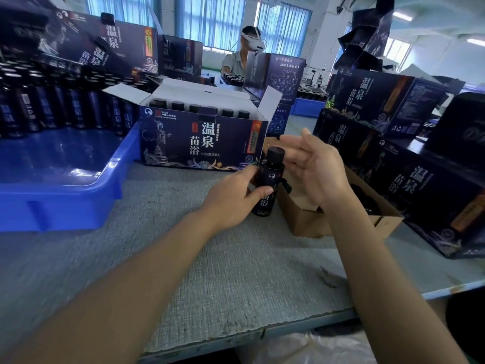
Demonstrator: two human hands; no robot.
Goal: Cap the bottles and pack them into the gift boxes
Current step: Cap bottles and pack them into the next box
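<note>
At frame centre, the left hand (231, 195) grips the small dark labelled bottle (270, 177); the right hand (315, 166), fingers straight, sits beside its black round cap (275, 155). Best to steady the bottle and seat the cap squarely.

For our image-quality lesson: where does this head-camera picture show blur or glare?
Head view: glare streaks the blue tray; the windows wash out; the rows of bottles at far left look soft; the bottle in the left hand looks fairly sharp.
</note>
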